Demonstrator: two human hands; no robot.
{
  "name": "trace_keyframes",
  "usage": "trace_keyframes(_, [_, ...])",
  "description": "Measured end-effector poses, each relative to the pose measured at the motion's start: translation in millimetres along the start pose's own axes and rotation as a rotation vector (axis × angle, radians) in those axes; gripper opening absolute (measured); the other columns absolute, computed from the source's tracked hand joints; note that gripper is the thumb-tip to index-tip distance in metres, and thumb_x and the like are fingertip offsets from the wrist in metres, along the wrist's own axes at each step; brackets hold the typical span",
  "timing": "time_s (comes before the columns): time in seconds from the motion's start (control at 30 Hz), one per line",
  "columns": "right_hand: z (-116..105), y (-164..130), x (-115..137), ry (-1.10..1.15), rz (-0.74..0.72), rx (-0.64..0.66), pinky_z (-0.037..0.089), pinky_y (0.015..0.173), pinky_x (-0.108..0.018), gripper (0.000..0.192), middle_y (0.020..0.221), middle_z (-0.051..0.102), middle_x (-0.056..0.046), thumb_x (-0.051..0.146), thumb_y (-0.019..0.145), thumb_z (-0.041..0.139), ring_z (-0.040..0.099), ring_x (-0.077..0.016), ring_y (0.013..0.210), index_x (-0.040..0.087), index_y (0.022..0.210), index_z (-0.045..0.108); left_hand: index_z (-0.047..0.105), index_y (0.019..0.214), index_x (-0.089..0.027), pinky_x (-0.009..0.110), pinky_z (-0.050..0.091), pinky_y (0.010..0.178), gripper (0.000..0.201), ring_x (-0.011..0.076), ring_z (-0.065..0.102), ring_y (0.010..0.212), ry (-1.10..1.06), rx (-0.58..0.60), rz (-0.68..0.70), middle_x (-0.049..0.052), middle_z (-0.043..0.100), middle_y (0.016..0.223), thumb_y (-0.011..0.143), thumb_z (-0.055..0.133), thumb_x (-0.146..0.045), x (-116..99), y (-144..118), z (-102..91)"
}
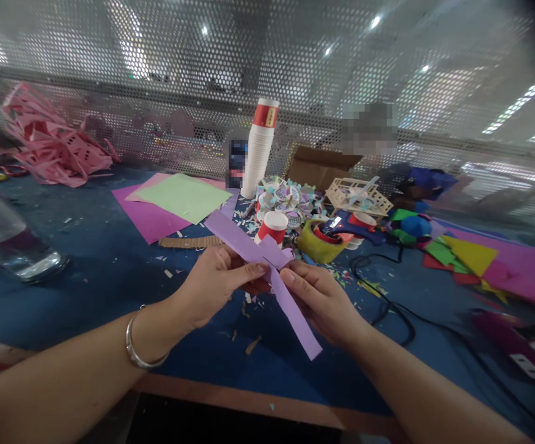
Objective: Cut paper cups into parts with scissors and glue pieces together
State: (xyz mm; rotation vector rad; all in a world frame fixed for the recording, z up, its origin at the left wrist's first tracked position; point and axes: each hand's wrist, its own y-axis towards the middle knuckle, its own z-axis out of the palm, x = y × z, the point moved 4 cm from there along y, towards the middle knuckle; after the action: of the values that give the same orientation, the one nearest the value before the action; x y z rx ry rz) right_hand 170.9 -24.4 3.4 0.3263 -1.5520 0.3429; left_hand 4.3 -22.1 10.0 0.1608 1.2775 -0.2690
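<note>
Purple paper strips (295,311) cross each other in front of me, held up over the table between both hands. My left hand (221,277), with a silver bangle on its wrist, pinches them near the crossing, thumb on top. From the other side my right hand (320,293) grips the paper close to the same crossing, its thumb lying along the edge. One strip end points up and left, another down and right. Just behind the strips stands a red and white paper cup (273,227); its lower part is hidden by the paper.
A tall stack of paper cups (261,154) rises behind. Paper scraps (290,197), a yellow tape roll (320,243) and a glue gun (351,227) lie nearby. A water bottle (13,234) leans left; coloured sheets (184,196) lie behind. A black cable (427,314) crosses the right.
</note>
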Motion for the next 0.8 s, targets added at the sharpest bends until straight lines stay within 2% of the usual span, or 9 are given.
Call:
trace_keyframes(0.3, [-1, -1, -2, -0.013, 0.043, -0.035, 0.022, 0.047, -0.024, 0.049, 0.059, 0.038, 0.006, 0.060, 0.087, 0.067, 0.030, -0.0078, 0.051, 0.019, 0.067, 0.050, 0.078, 0.087, -0.015, 0.028, 0.059, 0.067, 0.014, 0.0165, 0.072, 0.068, -0.003, 0.004, -0.006, 0.006, 0.076, 0.073, 0.081, 0.079, -0.028, 0, 0, 1.3])
trace_keyframes(0.43, [-2, 0, 5, -0.100, -0.013, -0.027, 0.026, 0.048, -0.025, 0.050, 0.059, 0.040, 0.005, 0.063, 0.088, 0.064, 0.034, -0.0093, 0.052, 0.019, 0.066, 0.052, 0.078, 0.089, -0.015, 0.026, 0.059, 0.067, 0.015, 0.0165, 0.073, 0.070, -0.054, 0.031, -0.021, 0.006, 0.077, 0.075, 0.080, 0.081, -0.028, 2, 0, 1.7])
trace_keyframes(0.57, [-2, 2, 15, -0.260, -0.098, -0.010, 0.032, 0.054, -0.027, 0.056, 0.063, 0.045, 0.001, 0.068, 0.089, 0.059, 0.039, -0.0120, 0.058, 0.018, 0.064, 0.057, 0.078, 0.083, -0.014, 0.022, 0.057, 0.062, 0.013, 0.0135, 0.071, 0.064, -0.119, 0.051, -0.109, 0.006, 0.076, 0.071, 0.080, 0.081, -0.027, 3, 1, 1.2])
trace_keyframes(0.67, [-2, 3, 16, -0.273, -0.102, -0.014, 0.032, 0.053, -0.028, 0.056, 0.065, 0.049, 0.000, 0.069, 0.089, 0.057, 0.040, -0.0128, 0.059, 0.018, 0.066, 0.059, 0.077, 0.081, -0.014, 0.019, 0.054, 0.058, 0.012, 0.0110, 0.068, 0.059, -0.150, 0.040, -0.185, 0.005, 0.075, 0.068, 0.078, 0.082, -0.025, 3, 2, -0.5])
trace_keyframes(0.8, [-2, 3, 12, -0.255, -0.106, -0.012, 0.030, 0.050, -0.027, 0.054, 0.061, 0.045, 0.002, 0.068, 0.091, 0.057, 0.037, -0.0125, 0.056, 0.020, 0.066, 0.058, 0.077, 0.079, -0.014, 0.017, 0.052, 0.054, 0.010, 0.0096, 0.066, 0.055, -0.170, 0.025, -0.252, 0.004, 0.074, 0.064, 0.078, 0.081, -0.023, 3, 2, -1.4])
